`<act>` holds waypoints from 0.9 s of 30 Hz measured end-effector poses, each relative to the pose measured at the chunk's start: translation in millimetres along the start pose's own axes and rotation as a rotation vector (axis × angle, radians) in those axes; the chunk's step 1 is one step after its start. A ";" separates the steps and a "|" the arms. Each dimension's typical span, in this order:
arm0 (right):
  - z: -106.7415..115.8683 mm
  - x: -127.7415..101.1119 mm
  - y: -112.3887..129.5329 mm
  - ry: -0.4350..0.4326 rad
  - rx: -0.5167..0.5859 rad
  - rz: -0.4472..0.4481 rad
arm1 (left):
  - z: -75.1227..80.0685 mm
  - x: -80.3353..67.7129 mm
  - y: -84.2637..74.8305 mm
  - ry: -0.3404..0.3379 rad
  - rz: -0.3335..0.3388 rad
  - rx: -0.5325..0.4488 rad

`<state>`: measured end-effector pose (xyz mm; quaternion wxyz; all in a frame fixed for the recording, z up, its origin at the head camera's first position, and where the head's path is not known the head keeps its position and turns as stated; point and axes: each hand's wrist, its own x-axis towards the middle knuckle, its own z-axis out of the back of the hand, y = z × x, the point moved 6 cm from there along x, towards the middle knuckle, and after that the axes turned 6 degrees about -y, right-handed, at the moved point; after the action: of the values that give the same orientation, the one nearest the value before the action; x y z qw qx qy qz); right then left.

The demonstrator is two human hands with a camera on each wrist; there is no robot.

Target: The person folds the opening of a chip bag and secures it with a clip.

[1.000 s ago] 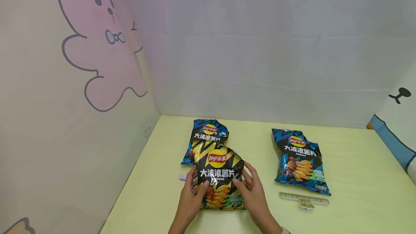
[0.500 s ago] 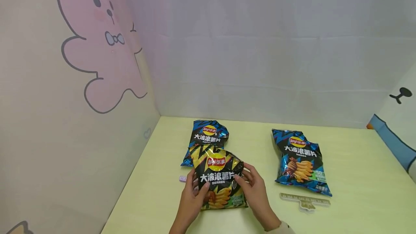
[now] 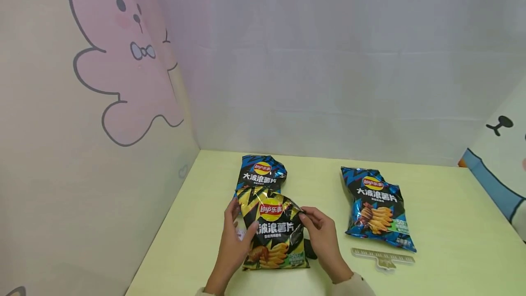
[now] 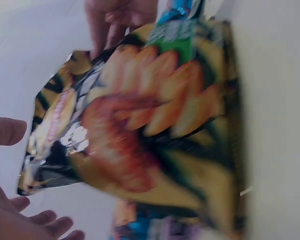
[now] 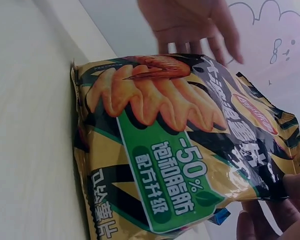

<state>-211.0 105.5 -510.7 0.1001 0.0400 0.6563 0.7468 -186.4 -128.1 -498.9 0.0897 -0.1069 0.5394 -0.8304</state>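
Note:
A yellow-and-black chip bag stands tilted over the near part of the table. My right hand pinches its upper right edge, thumb in front and fingers behind, as the right wrist view confirms on the bag. My left hand is at the bag's left side, thumb before it and fingers spread. In the left wrist view the left hand appears loose, its thumb apart from the bag. Behind, a blue chip bag lies partly covered.
Another blue chip bag lies to the right. Below it is a clear, wide-jawed sealing clip. A small lavender item shows partly behind my left hand. A dark object shows beside the bag. Curtain-like walls border the table.
My left hand has loosened its grip on the yellow bag's side and shifted left and up. The right hand has moved slightly up the bag's edge. The view has tilted a little.

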 end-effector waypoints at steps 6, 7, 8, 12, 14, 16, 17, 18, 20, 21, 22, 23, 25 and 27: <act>-0.5 3.0 1.2 0.005 -0.002 0.018 | 27.6 41.2 -54.6 -0.046 -0.296 0.123; -0.3 3.2 1.5 0.006 -0.002 0.020 | 29.5 48.1 -66.5 -0.021 -0.360 0.152; 0.0 3.2 1.8 0.006 -0.003 0.019 | 29.7 55.1 -77.5 0.010 -0.415 0.182; 2.3 -0.4 1.4 0.003 -0.006 0.009 | 18.5 73.8 -104.4 0.173 -0.493 0.293; 4.5 -1.6 0.4 -0.005 -0.001 0.007 | 6.8 77.8 -106.6 0.249 -0.458 0.348; 5.0 -2.1 0.4 0.000 0.007 0.019 | -2.9 79.2 -104.9 0.296 -0.436 0.406; 4.8 -1.8 0.7 0.004 0.014 0.023 | -6.7 79.3 -104.0 0.313 -0.435 0.433; 4.3 -1.5 1.0 0.010 0.023 0.028 | -10.0 79.4 -102.5 0.329 -0.432 0.461; 3.5 -1.2 2.2 0.021 0.037 0.037 | -15.4 79.2 -99.7 0.356 -0.425 0.507; 3.3 -1.1 2.5 0.025 0.042 0.039 | -18.2 79.0 -98.2 0.370 -0.422 0.523; 3.7 -0.7 2.4 0.023 0.048 0.035 | -21.1 78.6 -96.9 0.392 -0.416 0.527; 4.3 -0.5 2.7 0.020 0.051 0.037 | -24.0 78.1 -95.8 0.413 -0.413 0.528; 5.8 0.0 3.4 0.013 0.049 0.046 | -29.1 77.5 -95.3 0.449 -0.417 0.515; 7.4 0.5 4.1 0.012 0.053 0.041 | -33.2 77.6 -96.2 0.475 -0.426 0.496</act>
<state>-210.5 112.2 -505.7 0.0798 0.0519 0.6754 0.7313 -273.4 -80.9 -417.7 -0.1883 0.0036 0.2941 -0.9371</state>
